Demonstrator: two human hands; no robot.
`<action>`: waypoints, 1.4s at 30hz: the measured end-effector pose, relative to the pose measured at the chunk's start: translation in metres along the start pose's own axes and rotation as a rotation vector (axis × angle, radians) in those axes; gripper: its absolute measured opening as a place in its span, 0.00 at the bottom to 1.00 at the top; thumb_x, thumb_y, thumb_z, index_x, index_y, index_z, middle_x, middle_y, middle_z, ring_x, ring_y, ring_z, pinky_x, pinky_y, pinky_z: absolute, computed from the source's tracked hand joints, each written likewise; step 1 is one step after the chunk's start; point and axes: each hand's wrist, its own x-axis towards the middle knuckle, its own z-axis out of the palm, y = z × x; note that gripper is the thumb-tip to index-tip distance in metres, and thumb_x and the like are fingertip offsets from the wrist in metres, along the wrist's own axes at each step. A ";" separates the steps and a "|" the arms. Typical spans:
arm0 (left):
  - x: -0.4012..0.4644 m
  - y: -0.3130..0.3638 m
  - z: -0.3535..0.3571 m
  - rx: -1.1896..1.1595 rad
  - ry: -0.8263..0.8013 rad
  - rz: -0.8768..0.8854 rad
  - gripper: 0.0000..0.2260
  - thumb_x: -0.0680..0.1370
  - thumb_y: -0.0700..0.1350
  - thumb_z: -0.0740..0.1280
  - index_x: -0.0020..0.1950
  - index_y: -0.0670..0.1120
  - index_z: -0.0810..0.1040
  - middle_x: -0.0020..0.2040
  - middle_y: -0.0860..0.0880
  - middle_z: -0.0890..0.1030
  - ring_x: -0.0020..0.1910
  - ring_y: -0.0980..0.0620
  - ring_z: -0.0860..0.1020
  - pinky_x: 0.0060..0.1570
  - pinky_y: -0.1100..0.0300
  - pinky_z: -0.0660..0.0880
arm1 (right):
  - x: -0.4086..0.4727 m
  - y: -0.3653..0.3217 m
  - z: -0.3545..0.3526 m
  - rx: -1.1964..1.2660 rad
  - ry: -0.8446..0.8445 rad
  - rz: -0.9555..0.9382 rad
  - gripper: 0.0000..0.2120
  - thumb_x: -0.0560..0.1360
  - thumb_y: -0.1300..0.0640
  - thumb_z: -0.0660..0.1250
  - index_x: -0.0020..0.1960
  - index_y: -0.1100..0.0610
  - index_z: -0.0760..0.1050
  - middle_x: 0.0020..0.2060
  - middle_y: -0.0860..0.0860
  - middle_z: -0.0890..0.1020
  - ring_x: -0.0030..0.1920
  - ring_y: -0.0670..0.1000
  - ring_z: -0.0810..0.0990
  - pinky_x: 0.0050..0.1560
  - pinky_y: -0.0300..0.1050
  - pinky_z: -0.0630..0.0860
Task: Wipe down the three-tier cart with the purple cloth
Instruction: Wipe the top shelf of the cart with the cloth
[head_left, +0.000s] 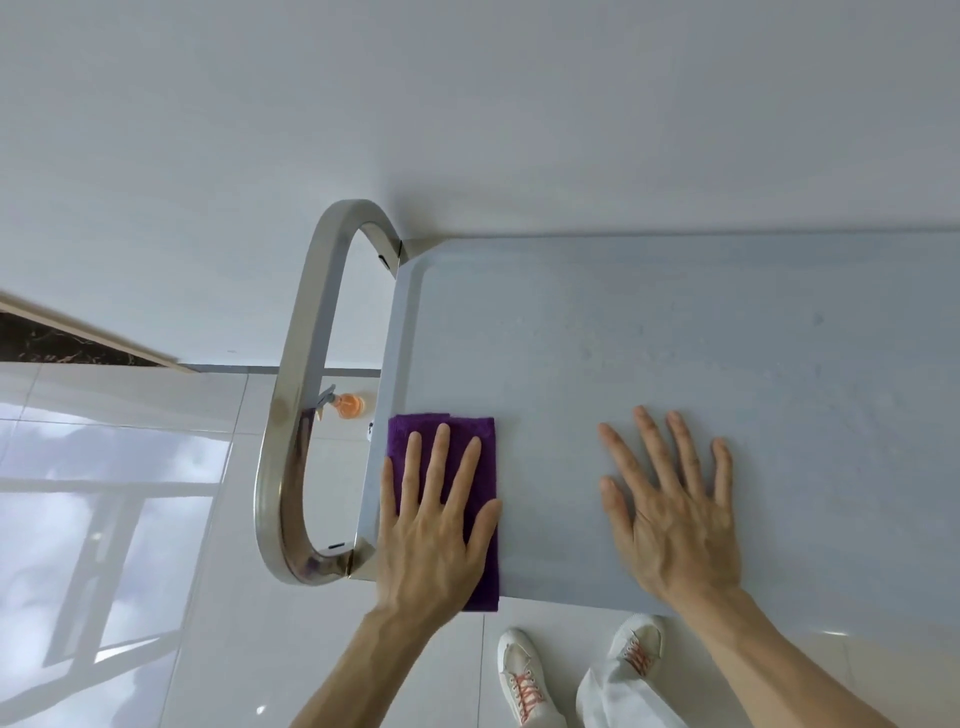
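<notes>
The left hand (434, 525) lay flat, fingers straight and spread, pressing the purple cloth (470, 434), a fuzzy folded rectangle, onto the smooth pale top shelf of the cart (649, 332). The cloth sat at the shelf's end, its near edge hanging just over the rim. The right hand (670, 512) rested open and splayed on bare shelf, well apart from the cloth. Just beyond the left hand curved a polished steel handle (293, 415); through its loop, an orange spray bottle (347, 404) stood on glossy tiles.
</notes>
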 end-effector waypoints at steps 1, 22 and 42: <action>-0.010 -0.005 0.002 0.007 -0.009 -0.009 0.28 0.82 0.63 0.48 0.81 0.55 0.51 0.81 0.49 0.51 0.80 0.44 0.47 0.76 0.39 0.50 | 0.000 -0.001 0.001 0.003 0.006 0.001 0.25 0.80 0.42 0.52 0.76 0.44 0.62 0.78 0.50 0.61 0.78 0.56 0.56 0.75 0.67 0.51; 0.164 0.036 -0.017 -0.039 0.088 0.083 0.27 0.82 0.61 0.50 0.80 0.54 0.57 0.80 0.50 0.56 0.80 0.42 0.49 0.76 0.40 0.46 | 0.002 0.003 0.003 0.010 -0.008 0.005 0.25 0.80 0.40 0.52 0.77 0.41 0.59 0.78 0.48 0.60 0.79 0.55 0.55 0.75 0.66 0.51; 0.227 0.105 -0.022 -0.047 0.081 0.202 0.27 0.82 0.61 0.48 0.80 0.55 0.55 0.81 0.51 0.55 0.80 0.42 0.48 0.76 0.40 0.43 | 0.004 0.006 0.003 0.052 -0.019 0.018 0.26 0.80 0.40 0.54 0.77 0.40 0.58 0.79 0.47 0.58 0.79 0.55 0.54 0.75 0.67 0.51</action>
